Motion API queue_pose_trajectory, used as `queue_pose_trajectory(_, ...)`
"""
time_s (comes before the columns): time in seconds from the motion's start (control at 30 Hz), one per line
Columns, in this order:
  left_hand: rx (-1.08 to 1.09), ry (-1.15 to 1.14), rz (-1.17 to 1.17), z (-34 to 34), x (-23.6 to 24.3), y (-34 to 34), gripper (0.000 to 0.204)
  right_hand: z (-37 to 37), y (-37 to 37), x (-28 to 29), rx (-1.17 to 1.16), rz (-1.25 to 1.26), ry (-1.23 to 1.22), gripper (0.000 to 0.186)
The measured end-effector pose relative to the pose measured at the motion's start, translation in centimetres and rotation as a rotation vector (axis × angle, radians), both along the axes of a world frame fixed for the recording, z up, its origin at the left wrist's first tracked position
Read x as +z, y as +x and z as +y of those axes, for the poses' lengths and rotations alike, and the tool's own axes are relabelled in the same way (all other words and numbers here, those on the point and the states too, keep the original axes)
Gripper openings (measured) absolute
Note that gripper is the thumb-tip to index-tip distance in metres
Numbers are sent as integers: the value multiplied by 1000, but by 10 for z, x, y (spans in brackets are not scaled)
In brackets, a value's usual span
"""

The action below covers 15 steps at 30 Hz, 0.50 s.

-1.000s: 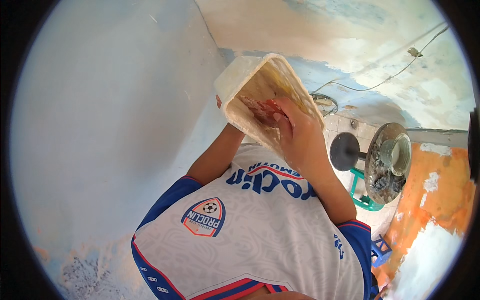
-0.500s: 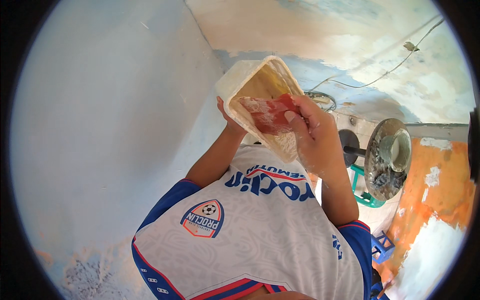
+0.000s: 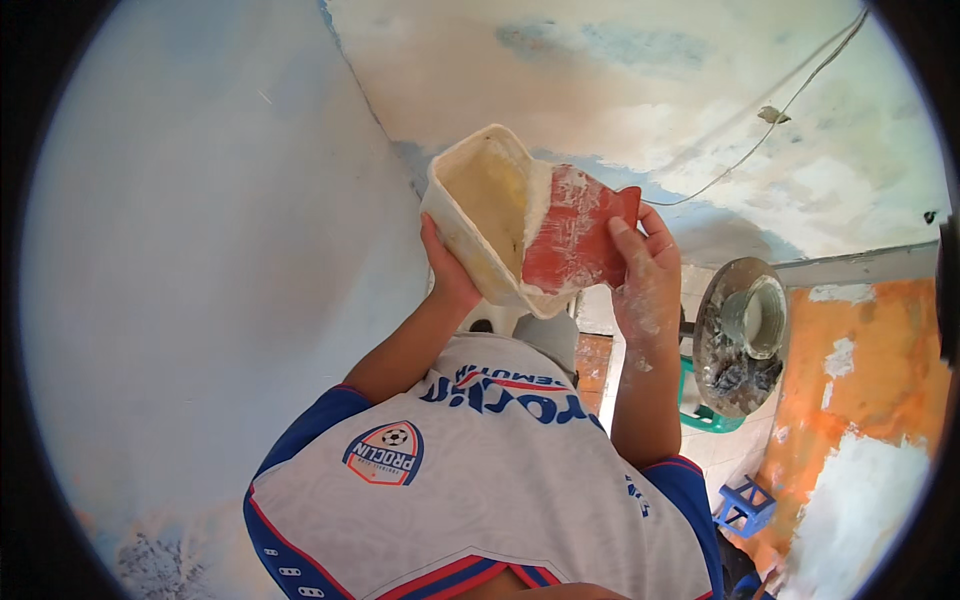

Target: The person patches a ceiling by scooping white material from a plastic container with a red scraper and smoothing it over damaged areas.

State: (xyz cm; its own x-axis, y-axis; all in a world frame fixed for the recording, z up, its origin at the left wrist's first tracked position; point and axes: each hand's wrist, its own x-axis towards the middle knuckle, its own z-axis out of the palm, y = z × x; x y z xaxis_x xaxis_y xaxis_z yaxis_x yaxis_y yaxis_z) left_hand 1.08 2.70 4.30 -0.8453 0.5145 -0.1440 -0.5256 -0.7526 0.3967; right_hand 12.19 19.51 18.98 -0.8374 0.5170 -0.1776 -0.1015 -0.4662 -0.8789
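While right fingers (image 3: 631, 248) pinch red scraper (image 3: 578, 238), left fingers (image 3: 434, 241) grip tub (image 3: 478, 245) — round table (image 3: 713, 335) partly hiding green stool (image 3: 708, 421).

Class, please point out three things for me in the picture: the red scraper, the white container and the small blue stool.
Red scraper (image 3: 590, 238): head view, middle of its flat blade.
White container (image 3: 485, 190): head view, its bare inside.
Small blue stool (image 3: 756, 514): head view, its plastic frame.

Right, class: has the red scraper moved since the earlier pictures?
Yes: the red scraper has moved rightward, farther from the wall corner, from inside the white tub to its right-hand rim.
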Motion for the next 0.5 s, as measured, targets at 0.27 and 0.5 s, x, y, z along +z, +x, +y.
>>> queue_pose_trajectory(0.27, -97, 1, -113, 21, -8, 1, 93, 34, -22, 3, 226, -53, 347, 33)
queue_pose_trajectory(0.5, -43, -32, -66, 55, -7, -14, 99, 84, -47, 5, 103, 139, 318, 27)
